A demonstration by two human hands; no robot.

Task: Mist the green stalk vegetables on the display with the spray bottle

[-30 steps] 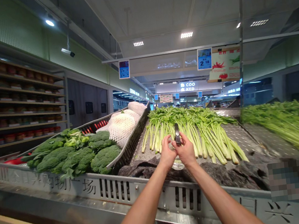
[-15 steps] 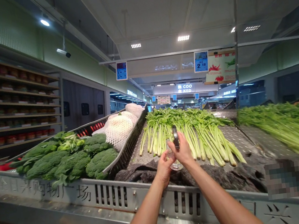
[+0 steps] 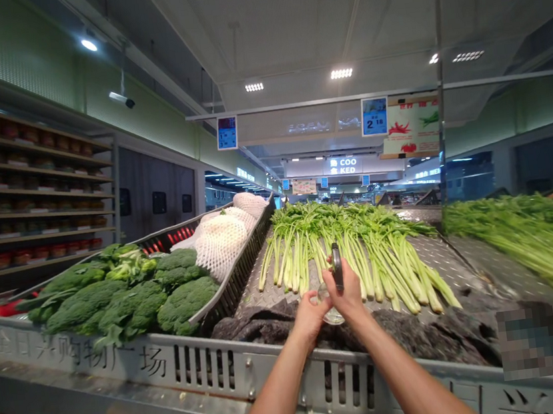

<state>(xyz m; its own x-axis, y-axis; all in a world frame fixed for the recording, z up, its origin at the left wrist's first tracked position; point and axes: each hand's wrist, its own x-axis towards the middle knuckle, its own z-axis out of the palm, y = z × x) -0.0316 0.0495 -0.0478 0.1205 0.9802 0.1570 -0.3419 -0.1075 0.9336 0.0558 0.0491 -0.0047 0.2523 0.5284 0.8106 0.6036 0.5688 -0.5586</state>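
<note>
In the head view, my right hand (image 3: 350, 295) is wrapped round a spray bottle (image 3: 335, 317) with a clear round body, below its black head (image 3: 336, 263). My left hand (image 3: 310, 320) is closed on the bottle's clear side, thumb toward the right hand. Both hands are over the front of the display, just before the cut ends of a row of green celery (image 3: 352, 251). Much of the bottle is hidden by the fingers.
Broccoli (image 3: 131, 299) and net-wrapped pale vegetables (image 3: 224, 233) fill the bin at left. A dark crumpled cloth (image 3: 413, 334) lies along the grey front rail (image 3: 209, 356). A mirror (image 3: 527, 237) stands at right; shelves of jars (image 3: 27, 190) are at far left.
Both hands and the bottle have shifted slightly right and down. The grip looks much the same, and the view has moved a little.
</note>
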